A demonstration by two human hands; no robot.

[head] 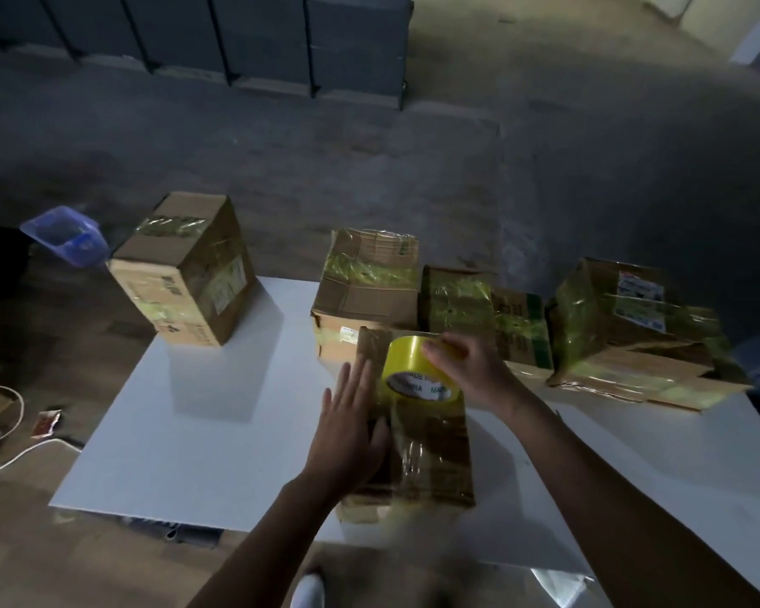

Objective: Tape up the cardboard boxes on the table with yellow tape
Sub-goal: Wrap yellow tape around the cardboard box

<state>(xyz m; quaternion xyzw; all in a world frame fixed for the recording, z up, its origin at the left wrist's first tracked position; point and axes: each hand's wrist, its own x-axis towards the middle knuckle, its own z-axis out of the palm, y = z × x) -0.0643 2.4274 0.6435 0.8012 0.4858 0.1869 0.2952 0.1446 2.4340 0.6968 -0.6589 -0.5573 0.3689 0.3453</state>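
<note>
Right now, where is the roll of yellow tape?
In the head view, the roll of yellow tape sits at centre, on the nearest cardboard box, gripped by the right hand; the left hand lies flat to its left.

A white rectangular table [185, 432] stands in a dim room on a rough grey concrete floor [369, 160]. Beyond the table's far edge, well apart from it, a row of dark grey upright panels [255, 32] on thin black stands runs along the back. Far off to the table's right, a pale wall [716, 19] catches brighter light, and the floor near it looks lighter. Just off the table's far left corner is a translucent blue plastic bin [64, 239]. On the floor to the table's left lie a white cable [22, 405] and a small reddish packet [47, 424].
</note>
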